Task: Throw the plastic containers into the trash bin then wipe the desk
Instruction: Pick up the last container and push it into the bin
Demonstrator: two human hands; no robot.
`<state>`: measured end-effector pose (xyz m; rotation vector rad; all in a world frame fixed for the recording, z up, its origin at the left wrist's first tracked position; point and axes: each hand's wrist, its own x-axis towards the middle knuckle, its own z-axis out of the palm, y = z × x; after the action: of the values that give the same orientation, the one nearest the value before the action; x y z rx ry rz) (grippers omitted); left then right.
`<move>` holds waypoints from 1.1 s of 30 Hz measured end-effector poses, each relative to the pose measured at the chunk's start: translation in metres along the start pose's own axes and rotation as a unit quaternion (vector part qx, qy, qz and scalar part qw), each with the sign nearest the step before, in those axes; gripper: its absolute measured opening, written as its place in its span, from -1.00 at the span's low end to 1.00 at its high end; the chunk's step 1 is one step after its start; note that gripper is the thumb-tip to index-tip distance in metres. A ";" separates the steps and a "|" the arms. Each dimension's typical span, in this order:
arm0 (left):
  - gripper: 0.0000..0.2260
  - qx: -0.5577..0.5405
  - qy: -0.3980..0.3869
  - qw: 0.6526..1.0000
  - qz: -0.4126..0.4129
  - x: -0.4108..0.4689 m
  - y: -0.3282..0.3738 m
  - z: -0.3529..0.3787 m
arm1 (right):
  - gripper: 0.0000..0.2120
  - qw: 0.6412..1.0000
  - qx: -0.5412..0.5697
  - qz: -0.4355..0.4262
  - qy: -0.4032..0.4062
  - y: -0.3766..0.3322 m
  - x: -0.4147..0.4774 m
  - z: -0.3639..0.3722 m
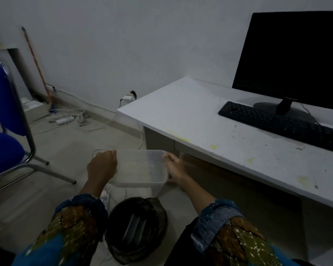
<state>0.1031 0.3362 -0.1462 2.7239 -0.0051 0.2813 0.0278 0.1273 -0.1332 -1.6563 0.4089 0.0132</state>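
A clear rectangular plastic container (pixel 140 167) hangs in the air to the left of the desk. My left hand (pixel 102 166) grips its left end and my right hand (pixel 175 167) grips its right end. Just below and nearer to me, a round dark trash bin (pixel 136 229) with a black liner stands on the floor, and something pale lies inside it. The white desk (pixel 196 116) stretches to the right, its top marked with yellow stains and dark specks.
A black keyboard (pixel 277 121) and a dark monitor (pixel 294 58) sit on the desk at the right. A blue chair (pixel 4 120) with metal legs stands at the left. Cables and a power strip (pixel 65 120) lie on the floor by the wall, and a broomstick (pixel 37 64) leans there.
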 end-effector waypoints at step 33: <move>-0.68 -0.168 -0.334 0.921 -0.109 -0.027 -0.129 0.165 | -0.63 0.980 -0.110 0.164 0.025 0.157 0.079 0.083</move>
<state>0.1146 0.3894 -0.3497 2.3164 0.0539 -0.6576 0.0777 0.1763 -0.3143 -1.7903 0.7375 0.2729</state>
